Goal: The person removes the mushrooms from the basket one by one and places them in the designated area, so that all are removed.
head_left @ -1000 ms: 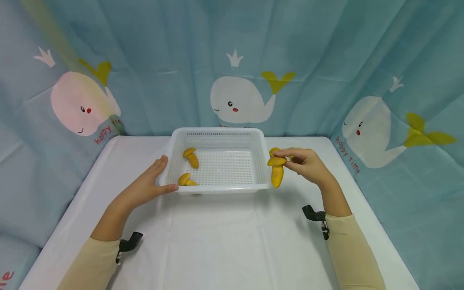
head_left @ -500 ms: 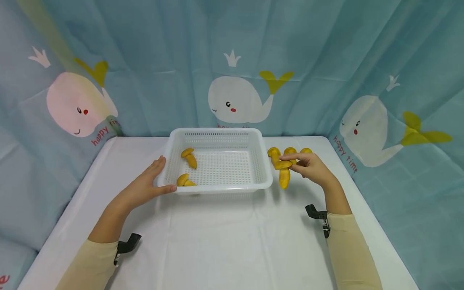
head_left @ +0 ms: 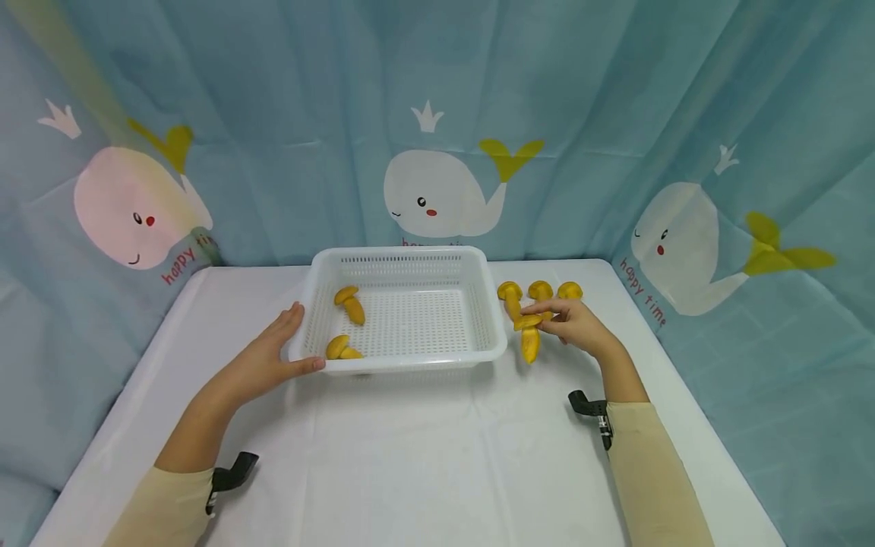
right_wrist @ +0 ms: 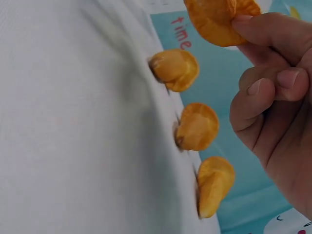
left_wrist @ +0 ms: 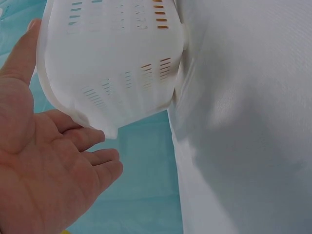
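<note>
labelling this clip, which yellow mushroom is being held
The mushroom the right hand pinches by its cap; three others lie in a row on the white table, and two more are inside the basket.

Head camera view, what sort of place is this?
Probably a curtained-off recording booth: whale-print curtains line the far side and both ends of a white-covered table, and black devices sit at both sleeve cuffs.

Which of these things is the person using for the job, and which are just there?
Seems part of the job:
- white basket, touched by the left hand
- mushroom pinched by the right hand
- two mushrooms in the basket
- three mushrooms on the table, probably

Seems just there:
- whale curtain
- white tablecloth, underneath
</note>
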Demonstrator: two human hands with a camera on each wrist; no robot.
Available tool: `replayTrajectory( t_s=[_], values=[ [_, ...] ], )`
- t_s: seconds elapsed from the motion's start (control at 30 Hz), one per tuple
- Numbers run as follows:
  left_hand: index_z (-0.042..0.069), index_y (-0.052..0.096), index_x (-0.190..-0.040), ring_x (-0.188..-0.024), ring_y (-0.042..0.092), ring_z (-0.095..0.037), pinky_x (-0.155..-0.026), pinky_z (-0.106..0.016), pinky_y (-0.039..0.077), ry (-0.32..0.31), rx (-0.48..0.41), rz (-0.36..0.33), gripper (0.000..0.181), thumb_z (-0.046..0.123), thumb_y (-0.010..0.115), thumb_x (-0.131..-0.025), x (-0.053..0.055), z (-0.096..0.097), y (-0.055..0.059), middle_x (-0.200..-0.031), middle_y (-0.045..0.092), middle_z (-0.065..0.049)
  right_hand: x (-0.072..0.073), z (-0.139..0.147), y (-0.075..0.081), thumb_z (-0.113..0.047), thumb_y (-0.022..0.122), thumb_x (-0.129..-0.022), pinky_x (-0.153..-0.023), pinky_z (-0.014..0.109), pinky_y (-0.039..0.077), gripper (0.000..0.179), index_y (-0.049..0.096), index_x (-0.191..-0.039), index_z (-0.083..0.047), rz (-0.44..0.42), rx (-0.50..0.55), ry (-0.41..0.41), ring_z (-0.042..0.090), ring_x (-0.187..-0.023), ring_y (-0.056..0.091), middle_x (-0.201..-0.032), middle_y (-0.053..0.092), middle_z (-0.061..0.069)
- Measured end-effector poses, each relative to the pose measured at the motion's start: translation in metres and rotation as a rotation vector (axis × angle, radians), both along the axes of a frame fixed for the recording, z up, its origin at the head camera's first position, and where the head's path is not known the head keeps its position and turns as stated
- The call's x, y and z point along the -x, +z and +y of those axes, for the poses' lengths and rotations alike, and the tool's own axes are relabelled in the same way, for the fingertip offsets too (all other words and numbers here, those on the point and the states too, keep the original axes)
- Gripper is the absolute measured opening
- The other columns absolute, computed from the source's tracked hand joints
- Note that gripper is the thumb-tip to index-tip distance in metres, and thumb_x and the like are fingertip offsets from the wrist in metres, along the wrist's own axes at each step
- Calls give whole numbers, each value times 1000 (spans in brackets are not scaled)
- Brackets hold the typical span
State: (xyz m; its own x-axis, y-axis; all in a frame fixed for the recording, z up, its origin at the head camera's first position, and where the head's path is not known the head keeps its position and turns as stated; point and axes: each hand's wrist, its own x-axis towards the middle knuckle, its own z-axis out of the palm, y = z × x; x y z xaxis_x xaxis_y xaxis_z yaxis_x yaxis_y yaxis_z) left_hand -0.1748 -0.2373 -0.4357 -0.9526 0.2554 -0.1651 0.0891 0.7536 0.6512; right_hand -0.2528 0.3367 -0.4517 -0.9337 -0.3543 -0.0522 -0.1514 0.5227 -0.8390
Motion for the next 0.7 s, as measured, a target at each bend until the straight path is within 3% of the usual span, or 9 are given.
replayTrajectory(
  t_s=[0.33,0.7],
  values=[
    [19,-5,-165,-157,-4,-44,-113,-79,16,-4,12,12,125,68,74,-82,2,2,-1,-173,-7,-12,6,3,-18,-8,69,-97,-42,23,33,32,75,-126,-18,-5,2,43,17,-43,32,-123,73,0],
    [21,-6,-165,-157,-3,-45,-112,-80,18,-2,-3,5,123,67,73,-83,-1,0,-1,-173,-10,-9,9,0,-32,-14,68,-98,-44,24,33,31,75,-124,-29,-72,-41,8,16,-43,35,-113,75,-1]
  ],
)
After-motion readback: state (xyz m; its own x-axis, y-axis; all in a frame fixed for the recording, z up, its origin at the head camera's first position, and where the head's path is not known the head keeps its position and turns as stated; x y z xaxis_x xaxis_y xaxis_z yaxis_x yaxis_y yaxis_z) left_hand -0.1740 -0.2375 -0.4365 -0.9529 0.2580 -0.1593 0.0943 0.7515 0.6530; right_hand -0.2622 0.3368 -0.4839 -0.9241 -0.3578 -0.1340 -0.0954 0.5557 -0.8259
